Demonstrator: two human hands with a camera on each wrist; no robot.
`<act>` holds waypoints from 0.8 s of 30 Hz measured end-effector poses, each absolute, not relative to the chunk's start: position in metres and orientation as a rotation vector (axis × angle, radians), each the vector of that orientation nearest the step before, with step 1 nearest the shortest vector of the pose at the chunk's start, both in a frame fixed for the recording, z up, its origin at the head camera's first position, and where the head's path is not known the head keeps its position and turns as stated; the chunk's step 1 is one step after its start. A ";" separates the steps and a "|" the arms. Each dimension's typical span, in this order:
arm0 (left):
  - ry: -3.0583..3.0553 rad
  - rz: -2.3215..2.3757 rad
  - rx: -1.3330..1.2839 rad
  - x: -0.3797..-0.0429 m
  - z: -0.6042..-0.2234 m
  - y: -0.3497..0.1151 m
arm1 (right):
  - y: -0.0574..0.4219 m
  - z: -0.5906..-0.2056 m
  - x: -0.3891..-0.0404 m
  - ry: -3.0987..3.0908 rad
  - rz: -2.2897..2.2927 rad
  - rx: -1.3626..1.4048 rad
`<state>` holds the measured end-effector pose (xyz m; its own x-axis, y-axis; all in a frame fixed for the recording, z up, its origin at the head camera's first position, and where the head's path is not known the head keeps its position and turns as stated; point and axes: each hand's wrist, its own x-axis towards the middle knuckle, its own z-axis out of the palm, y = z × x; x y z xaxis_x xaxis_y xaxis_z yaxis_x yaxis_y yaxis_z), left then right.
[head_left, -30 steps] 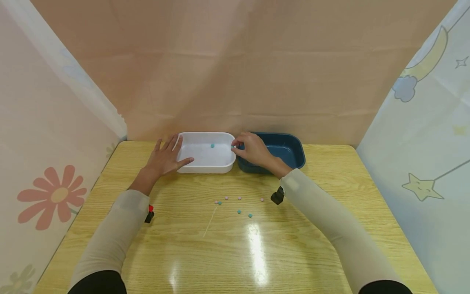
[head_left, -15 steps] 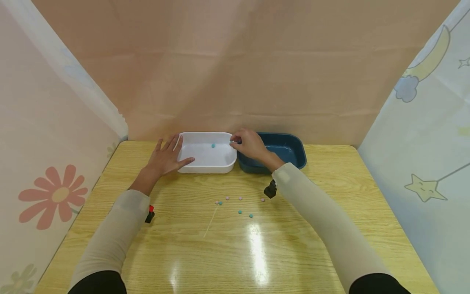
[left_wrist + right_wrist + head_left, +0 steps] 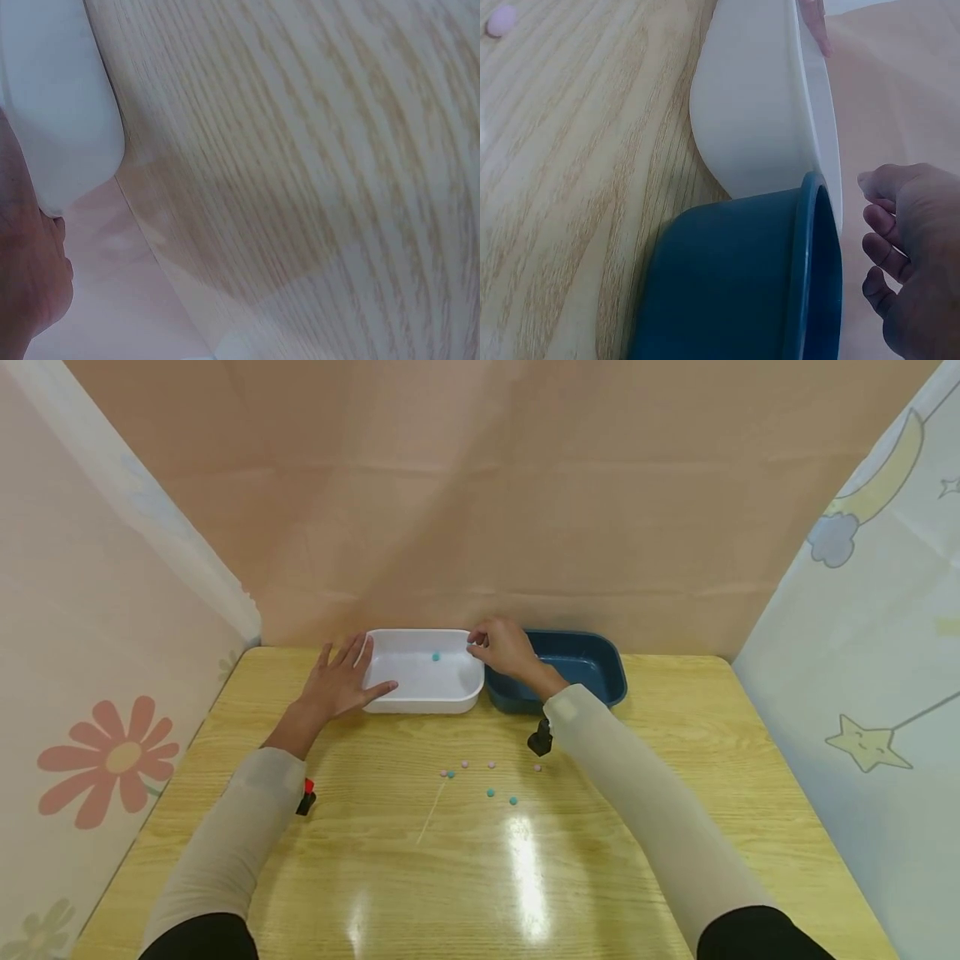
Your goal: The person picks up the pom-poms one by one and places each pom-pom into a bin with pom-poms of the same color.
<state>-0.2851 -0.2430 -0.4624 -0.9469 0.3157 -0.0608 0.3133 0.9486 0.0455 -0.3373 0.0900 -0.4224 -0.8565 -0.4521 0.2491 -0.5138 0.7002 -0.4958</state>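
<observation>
My left hand (image 3: 335,685) lies spread on the left end of a white tray (image 3: 420,704), fingers over the rim and thumb across the front edge. Above the tray's right end, my right hand (image 3: 506,650) has thumb and forefinger together, with a speck of blue at their tips: it pinches a small blue ball, mostly hidden. In the right wrist view that hand's fingers (image 3: 885,255) curl above the rims of both trays. One teal ball (image 3: 436,657) lies inside the white tray. A dark blue tray (image 3: 581,660) stands against it on the right.
Several small balls lie scattered on the wooden table (image 3: 360,852) in front of the trays, among them a pink ball (image 3: 491,765) and a teal ball (image 3: 513,801). A tan backdrop (image 3: 480,485) rises right behind the trays. Patterned panels flank both sides.
My right hand has shifted slightly left and up from the seam between the trays, still pinching the small blue ball. The left hand keeps its place.
</observation>
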 end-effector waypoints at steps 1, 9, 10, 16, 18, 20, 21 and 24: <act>3.035 0.053 0.490 -0.285 -0.463 -0.243 | 0.090 -0.423 -0.338 -2.803 0.869 0.785; 3.038 0.082 0.491 -0.282 -0.461 -0.240 | 0.088 -0.429 -0.344 -2.836 0.852 0.728; 3.039 0.083 0.489 -0.282 -0.461 -0.240 | 0.088 -0.429 -0.345 -2.838 0.849 0.727; 3.040 0.084 0.483 -0.281 -0.461 -0.240 | 0.087 -0.429 -0.346 -2.841 0.828 0.720; 3.041 0.088 0.485 -0.281 -0.460 -0.240 | 0.086 -0.429 -0.346 -2.847 0.816 0.714; 3.041 0.092 0.487 -0.281 -0.460 -0.240 | 0.086 -0.430 -0.346 -2.855 0.808 0.708; 3.042 0.094 0.486 -0.281 -0.460 -0.240 | 0.086 -0.430 -0.346 -2.861 0.805 0.704; 3.044 0.099 0.487 -0.281 -0.460 -0.240 | 0.086 -0.430 -0.347 -2.869 0.805 0.697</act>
<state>-0.2813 -0.2405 -0.4604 -0.9485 0.3132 -0.0465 0.3095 0.9481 0.0725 -0.3467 0.0863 -0.4299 -0.8931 -0.4053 0.1953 -0.4477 0.7581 -0.4742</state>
